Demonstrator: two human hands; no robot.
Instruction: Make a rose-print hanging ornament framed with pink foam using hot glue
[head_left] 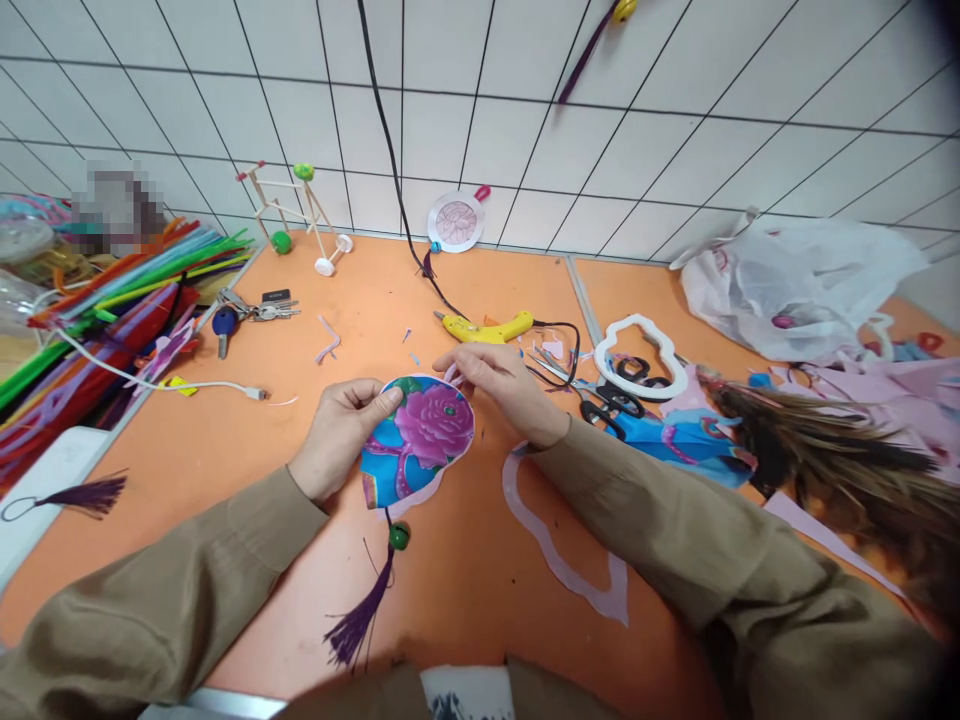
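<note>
My left hand grips the left edge of a floral fabric ornament, blue with a purple peony and a pale pink border, thumb on its face. From the ornament's lower end hang a green bell and a dark purple tassel. At the upper right edge, my right hand pinches a small pale strip; its fingertips are partly hidden. Just beyond that hand lies a yellow hot glue gun. Under my right forearm is a pale pink cut-out outline.
Scissors and a white cloud-shaped frame lie right, near a feather bundle and a plastic bag. Keys, a white cable and coloured pipe cleaners are left. A stick frame stands by the tiled wall.
</note>
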